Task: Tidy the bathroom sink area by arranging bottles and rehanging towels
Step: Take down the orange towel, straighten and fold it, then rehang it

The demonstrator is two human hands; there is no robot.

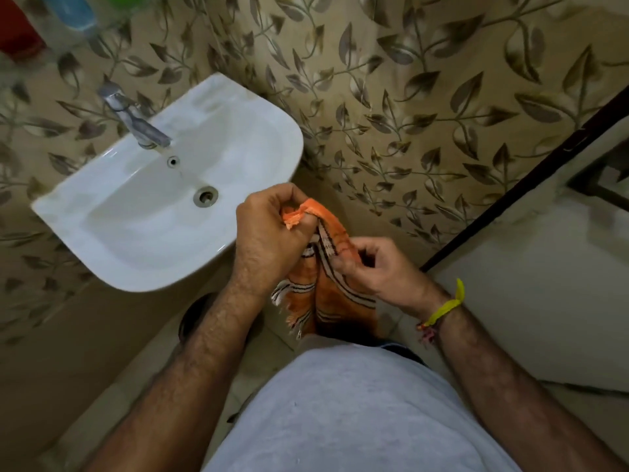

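Observation:
An orange towel (332, 294) with white and dark stripes and a fringed end hangs between my hands, just right of the white sink (258, 131). My left hand (269, 236) grips its top corner in curled fingers beside the basin's front right rim. Slightly lower and to the right, my right hand (377, 267) pinches the striped edge. At the blurred top left, a blue bottle (73, 11) stands next to a red object (18, 28) and something green (127, 0).
A chrome tap (136, 120) sits at the back of the basin. Leaf-patterned tiles (425, 97) cover the wall behind. A dark door frame (524, 185) runs diagonally at the right. Below lies a beige tiled floor with a dark round object (197, 318) under the sink.

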